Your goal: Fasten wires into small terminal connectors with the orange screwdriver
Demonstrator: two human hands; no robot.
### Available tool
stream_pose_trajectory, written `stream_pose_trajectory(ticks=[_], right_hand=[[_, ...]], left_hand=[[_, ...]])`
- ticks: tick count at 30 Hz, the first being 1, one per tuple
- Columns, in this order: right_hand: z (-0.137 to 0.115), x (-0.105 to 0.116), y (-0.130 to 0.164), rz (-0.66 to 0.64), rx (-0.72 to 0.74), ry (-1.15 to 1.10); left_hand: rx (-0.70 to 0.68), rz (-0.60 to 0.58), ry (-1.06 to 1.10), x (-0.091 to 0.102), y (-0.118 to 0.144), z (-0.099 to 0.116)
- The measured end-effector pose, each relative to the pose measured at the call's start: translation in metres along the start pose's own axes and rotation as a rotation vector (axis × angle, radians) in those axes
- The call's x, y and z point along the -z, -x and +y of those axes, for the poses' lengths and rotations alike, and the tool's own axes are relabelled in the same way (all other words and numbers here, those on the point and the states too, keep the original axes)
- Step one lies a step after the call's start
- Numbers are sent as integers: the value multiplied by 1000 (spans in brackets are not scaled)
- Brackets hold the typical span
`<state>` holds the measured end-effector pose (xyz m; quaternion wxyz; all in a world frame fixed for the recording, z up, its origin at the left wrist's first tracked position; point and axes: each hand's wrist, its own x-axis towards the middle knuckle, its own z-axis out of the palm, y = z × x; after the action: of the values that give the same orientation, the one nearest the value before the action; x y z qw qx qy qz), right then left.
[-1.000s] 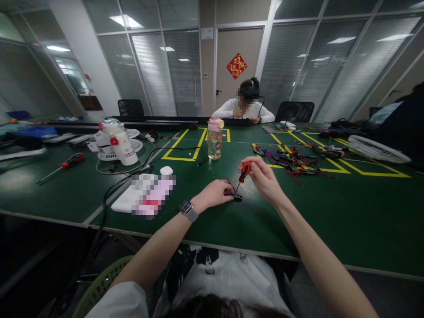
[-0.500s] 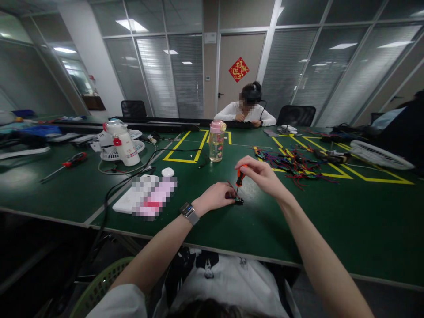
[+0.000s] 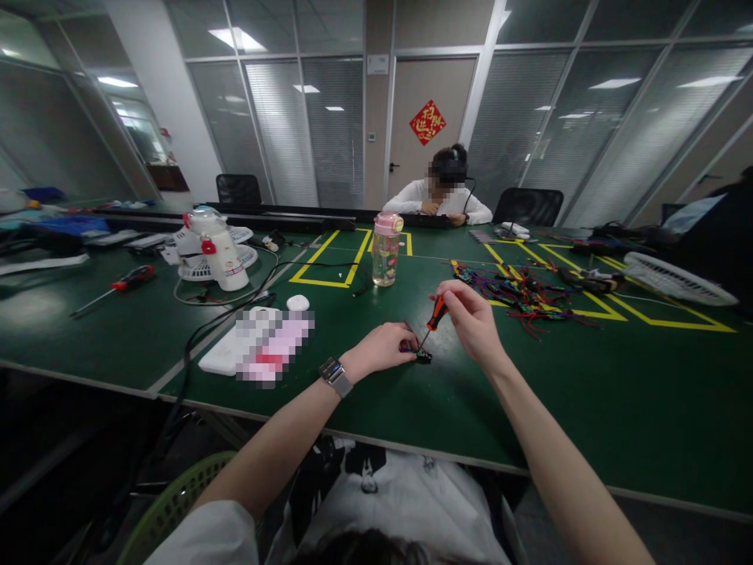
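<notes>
Your left hand (image 3: 380, 349) rests on the green table (image 3: 588, 392) with its fingers curled down onto a small circuit board (image 3: 421, 356), pinning its near end; the board lies flat just past your left fingertips. Your right hand (image 3: 471, 318) pinches the orange handle of a small screwdriver (image 3: 434, 318) between thumb and fingers, closed around it, with the shaft slanting down to the board.

Expect the board to be light, stiff and fragile, and likely to skate on the smooth tabletop; hold it by its edges, not by its components. The screwdriver is thin and light; grip the handle, not the shaft.

Beyond your right fingers lies a pile of wired boards (image 3: 521, 294). Beyond your left fingers stands a capped water bottle (image 3: 387, 251) holding clear liquid, seemingly with something in it.
</notes>
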<state>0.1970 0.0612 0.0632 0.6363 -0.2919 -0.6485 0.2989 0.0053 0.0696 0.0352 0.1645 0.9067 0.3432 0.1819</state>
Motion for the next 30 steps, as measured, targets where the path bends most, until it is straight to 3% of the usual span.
stream_pose_trajectory(ticks=[8,11,16,20,30], right_hand=[[-1,1,1,10,-10,-21],[-2,1,1,10,-8,-13],[-3,1,0,5,-22,-5],[-4,0,0,5,-19,-13],[-4,1,1,7,-21,-9]], left_hand=[[19,11,90,-2,0,0],[185,109,48,-2,-2,1],[606,250,-73,0,1,-5],[723,167,-218,-1,6,-11],[902,69,-216,13,7,-14]])
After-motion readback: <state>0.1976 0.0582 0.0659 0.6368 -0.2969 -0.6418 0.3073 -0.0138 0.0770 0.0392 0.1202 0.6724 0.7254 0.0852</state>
